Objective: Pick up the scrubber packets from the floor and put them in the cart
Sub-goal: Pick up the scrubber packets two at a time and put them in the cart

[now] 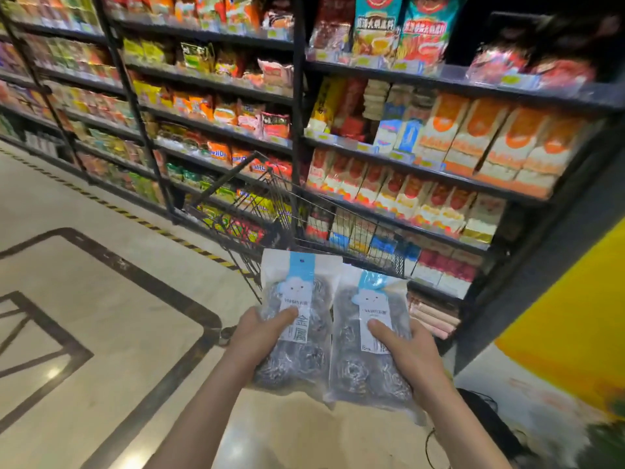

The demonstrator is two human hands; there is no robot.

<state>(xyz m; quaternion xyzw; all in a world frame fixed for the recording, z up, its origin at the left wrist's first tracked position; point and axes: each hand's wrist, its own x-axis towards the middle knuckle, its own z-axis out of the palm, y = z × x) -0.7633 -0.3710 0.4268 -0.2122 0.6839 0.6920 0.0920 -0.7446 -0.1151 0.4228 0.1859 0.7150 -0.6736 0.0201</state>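
Observation:
I hold two clear scrubber packets with blue-and-white labels and grey steel-wool balls inside, side by side in front of me. My left hand (258, 333) grips the left scrubber packet (297, 353), thumb on its label. The right scrubber packet (363, 370) is held by my right hand (406, 353), also with the thumb on top. Both packets are lifted off the floor, just below the near rim of the black wire cart (304, 221), which stands straight ahead against the shelves.
Tall dark shelves (406, 72) full of coloured food packets run across the back and right. Beige tiled floor (101, 316) with dark inlay lines spreads to the left. A yellow wall panel (568, 333) is at the right, and a black cable (480, 401) lies by my right arm.

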